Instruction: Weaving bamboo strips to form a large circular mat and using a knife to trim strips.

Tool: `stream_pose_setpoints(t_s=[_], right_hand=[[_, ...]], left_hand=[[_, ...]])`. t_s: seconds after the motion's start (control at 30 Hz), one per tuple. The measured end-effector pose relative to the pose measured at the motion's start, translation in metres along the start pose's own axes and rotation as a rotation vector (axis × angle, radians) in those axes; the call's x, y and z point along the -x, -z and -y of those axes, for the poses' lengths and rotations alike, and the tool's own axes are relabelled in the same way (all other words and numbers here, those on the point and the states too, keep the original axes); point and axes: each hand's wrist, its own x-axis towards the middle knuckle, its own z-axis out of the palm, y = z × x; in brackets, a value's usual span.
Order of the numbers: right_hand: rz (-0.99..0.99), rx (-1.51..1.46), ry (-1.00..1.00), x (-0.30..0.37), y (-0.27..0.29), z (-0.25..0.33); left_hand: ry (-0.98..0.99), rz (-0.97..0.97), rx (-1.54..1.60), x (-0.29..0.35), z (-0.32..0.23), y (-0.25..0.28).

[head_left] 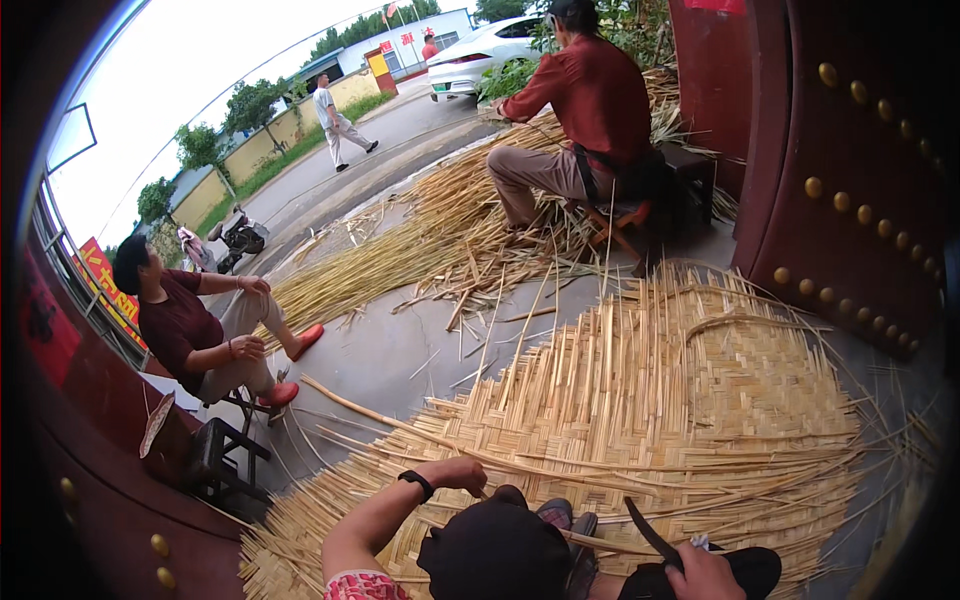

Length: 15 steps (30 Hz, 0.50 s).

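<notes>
A large mat woven from split reed strips spreads across the ground before me, with long loose ends along its far edge. Fingers closed, my left hand is low over the mat, pinching what looks like a reed strip; its tips are partly hidden by my dark-clad knee. My right hand grips a knife with a dark curved blade that points up and left. A pale reed strip runs between my knees toward the blade. My shoes rest on the mat.
A person in a red shirt sits beyond the mat by piled reeds. Another person sits at left, near a dark stool. Studded red doors flank the right. A walker, a scooter and a white car are outside.
</notes>
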Motion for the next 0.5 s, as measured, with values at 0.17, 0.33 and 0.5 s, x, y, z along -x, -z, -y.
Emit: stream_pose_setpoints(t_s=[0.17, 0.33, 0.5], right_hand=[[-0.161, 0.104, 0.192, -0.150, -0.027, -0.001], [-0.116, 0.168, 0.224, -0.223, -0.083, 0.001], [-0.051, 0.382, 0.277, -0.246, -0.148, -0.010]], left_hand=[[0.351, -0.114, -0.278, 0.060, 0.030, -0.013], [0.171, -0.281, 0.023, 0.029, 0.001, -0.026], [0.226, -0.346, 0.467, 0.036, -0.004, -0.068]])
